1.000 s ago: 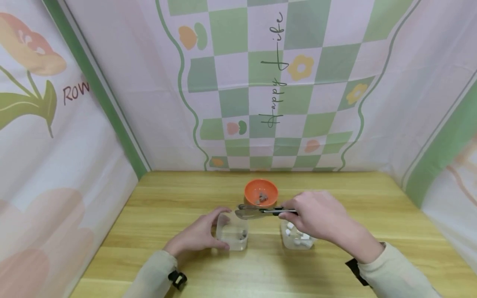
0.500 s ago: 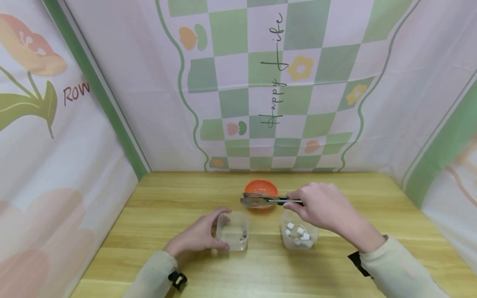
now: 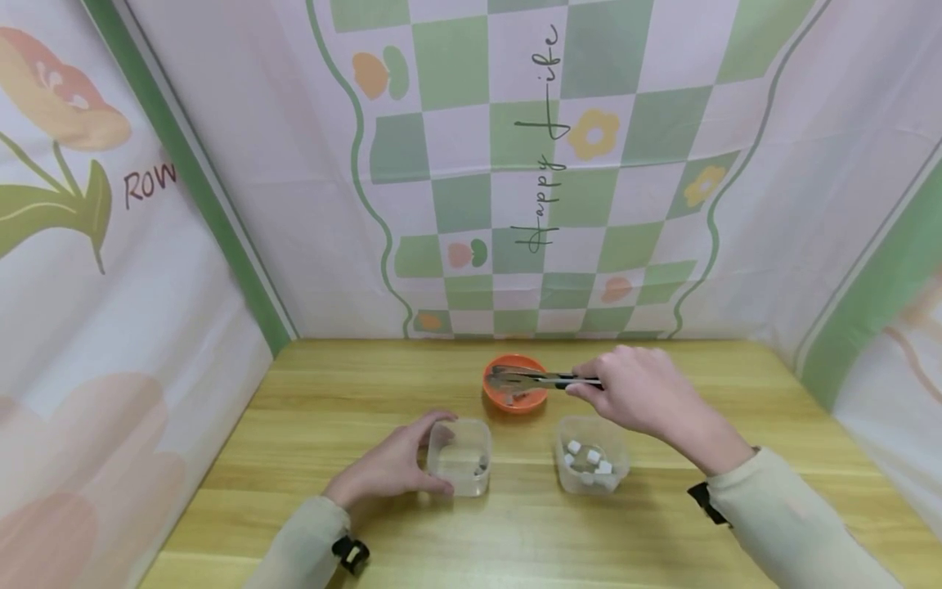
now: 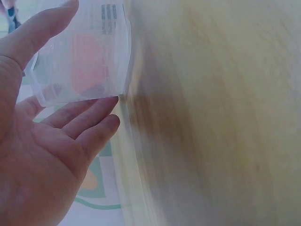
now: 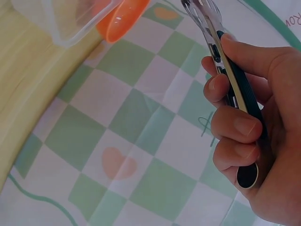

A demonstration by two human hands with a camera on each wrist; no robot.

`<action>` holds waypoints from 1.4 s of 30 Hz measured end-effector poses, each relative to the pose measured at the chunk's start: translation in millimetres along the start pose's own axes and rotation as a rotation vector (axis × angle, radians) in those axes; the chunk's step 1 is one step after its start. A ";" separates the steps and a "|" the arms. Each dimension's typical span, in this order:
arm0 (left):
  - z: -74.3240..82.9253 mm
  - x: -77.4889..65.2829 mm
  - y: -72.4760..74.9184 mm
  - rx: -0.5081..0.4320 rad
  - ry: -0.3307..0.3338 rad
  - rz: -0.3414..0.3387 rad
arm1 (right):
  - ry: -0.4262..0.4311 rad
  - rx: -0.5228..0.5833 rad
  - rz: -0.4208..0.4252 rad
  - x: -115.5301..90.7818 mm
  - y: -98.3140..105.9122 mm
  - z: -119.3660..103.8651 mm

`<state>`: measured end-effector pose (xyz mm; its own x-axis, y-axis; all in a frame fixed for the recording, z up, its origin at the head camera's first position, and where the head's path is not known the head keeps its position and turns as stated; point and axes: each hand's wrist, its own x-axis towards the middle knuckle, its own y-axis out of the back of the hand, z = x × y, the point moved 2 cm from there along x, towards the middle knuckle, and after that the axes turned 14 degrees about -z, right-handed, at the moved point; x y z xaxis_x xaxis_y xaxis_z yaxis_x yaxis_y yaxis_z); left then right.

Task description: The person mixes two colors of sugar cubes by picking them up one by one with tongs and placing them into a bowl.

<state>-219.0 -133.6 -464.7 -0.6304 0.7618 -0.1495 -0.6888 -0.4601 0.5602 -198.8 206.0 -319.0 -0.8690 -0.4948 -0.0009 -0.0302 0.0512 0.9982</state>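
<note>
In the head view my left hand (image 3: 390, 465) holds a clear plastic container (image 3: 458, 491) from its left side, thumb at the near side and fingers at the far side. A few small dark bits lie in that container's right part. My right hand (image 3: 648, 391) grips a pair of metal tongs (image 3: 546, 380) with dark handles, seen closer as tongs (image 5: 240, 84) in the right wrist view. The tongs' heads reach over the orange bowl (image 3: 491, 397), where small greyish pieces (image 3: 519, 397) lie partly hidden beneath them. Whether the tongs hold anything I cannot tell.
A second clear container (image 3: 621, 466) with several white cubes (image 3: 593, 456) stands on the wooden table (image 3: 353, 376), right of the held one. The orange bowl is behind both containers. A patterned cloth (image 3: 515, 196) hangs at the table's back edge.
My right hand has moved the tongs away from above the left container, back and slightly right, to over the orange bowl. The left hand and its container have stayed put.
</note>
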 end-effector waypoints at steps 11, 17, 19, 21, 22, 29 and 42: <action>-2.4 -0.2 0.1 0.008 0.009 0.002 | -0.012 -0.004 -0.056 13.9 -7.0 12.2; -3.2 -0.1 0.0 0.009 0.011 0.003 | -0.019 -0.014 -0.087 23.1 -12.4 19.3; -3.0 -0.2 0.2 0.005 0.008 0.001 | -0.018 -0.022 -0.087 26.0 -13.8 21.0; -2.9 -0.4 0.3 0.001 0.007 0.000 | -0.016 -0.027 -0.087 28.4 -14.6 22.1; -2.9 -0.4 0.4 -0.001 0.007 0.000 | -0.014 -0.030 -0.086 29.7 -14.9 22.4; -4.8 0.7 -0.4 -0.005 0.010 0.000 | -0.016 -0.013 -0.135 35.2 -17.7 23.2; -3.2 0.7 0.1 -0.003 0.018 -0.002 | -0.036 -0.020 -0.156 43.4 -24.0 26.2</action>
<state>-220.7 -134.6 -467.4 -0.6353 0.7544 -0.1654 -0.6914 -0.4601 0.5571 -248.7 206.0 -344.5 -0.8716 -0.4642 -0.1575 -0.1566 -0.0407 0.9868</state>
